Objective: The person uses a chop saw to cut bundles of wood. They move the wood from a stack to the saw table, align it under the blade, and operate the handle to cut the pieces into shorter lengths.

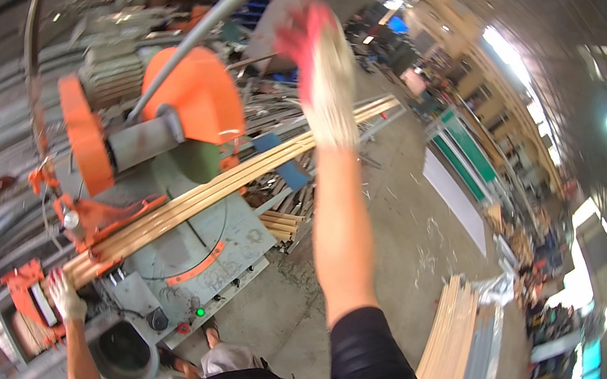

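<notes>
As the head camera looks down, a rounded orange metal saw guard (198, 94) stands upper left. Below and to the right of the guard lies a bundle of long, straight, pale-gold strips (214, 187), its long axis slanting from lower left to upper right across a grey metal saw table (243, 232). Below and left of the guard, the left hand (66, 300), in a pale glove, is at the strips' near end; whether its fingers grip or merely rest cannot be told. Right of and above the guard, the right hand (329, 76), in a red-and-cream glove, is raised, blurred, apparently loose-fingered and empty. It appears apart from the grey bar handle (211, 23) rising from the guard. The left hand is nearer the strips.
</notes>
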Demonstrator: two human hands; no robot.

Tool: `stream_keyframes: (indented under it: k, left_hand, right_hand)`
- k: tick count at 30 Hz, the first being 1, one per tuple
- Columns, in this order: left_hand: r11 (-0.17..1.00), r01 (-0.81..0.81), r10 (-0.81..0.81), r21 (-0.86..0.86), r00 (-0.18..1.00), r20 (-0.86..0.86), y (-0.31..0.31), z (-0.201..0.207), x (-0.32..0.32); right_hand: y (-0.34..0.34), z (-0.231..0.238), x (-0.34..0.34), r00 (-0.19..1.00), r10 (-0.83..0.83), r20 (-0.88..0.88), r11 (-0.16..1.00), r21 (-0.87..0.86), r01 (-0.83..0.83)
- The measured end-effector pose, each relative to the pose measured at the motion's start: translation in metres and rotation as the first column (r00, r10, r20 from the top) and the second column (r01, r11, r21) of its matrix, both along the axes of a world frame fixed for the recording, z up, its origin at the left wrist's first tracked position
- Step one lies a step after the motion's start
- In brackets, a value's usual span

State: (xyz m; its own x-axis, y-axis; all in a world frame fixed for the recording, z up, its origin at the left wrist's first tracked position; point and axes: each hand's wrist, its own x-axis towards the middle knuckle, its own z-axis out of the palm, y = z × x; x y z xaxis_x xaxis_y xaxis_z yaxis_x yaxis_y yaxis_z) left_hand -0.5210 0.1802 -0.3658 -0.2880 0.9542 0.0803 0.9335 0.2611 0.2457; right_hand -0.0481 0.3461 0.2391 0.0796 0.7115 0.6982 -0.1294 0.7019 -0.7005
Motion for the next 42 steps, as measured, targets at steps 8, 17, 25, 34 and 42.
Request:
stream_keyframes:
  k: [8,17,25,34,42]
  left_hand:
    - [0.971,-0.139,0.110,0.193,0.982,0.156,-0.194,0.003,0.049]
    - [0.954,-0.265,0.227,0.140,0.944,0.240,-0.347,-0.017,0.153]
    - [0.937,-0.242,0.026,0.250,0.765,0.643,-0.280,0.153,0.259]
    - [0.583,0.180,-0.657,0.792,0.678,0.330,-0.182,0.429,0.405]
    - [0.429,0.456,-0.874,0.780,0.427,0.231,-0.155,0.435,0.470]
  right_hand:
    - [0.057,0.069,-0.029,0.842,0.521,-0.138,0.851,0.151,-0.502]
    - [-0.005,0.115,-0.072,0.897,0.391,-0.207,0.916,0.183,-0.357]
    - [-0.137,-0.027,0.042,0.924,0.353,-0.149,0.935,0.090,-0.343]
    - [-0.256,-0.162,0.108,0.897,0.441,-0.004,0.893,0.104,-0.438]
    - [-0.302,-0.255,0.150,0.976,0.217,0.023,0.942,-0.269,-0.203]
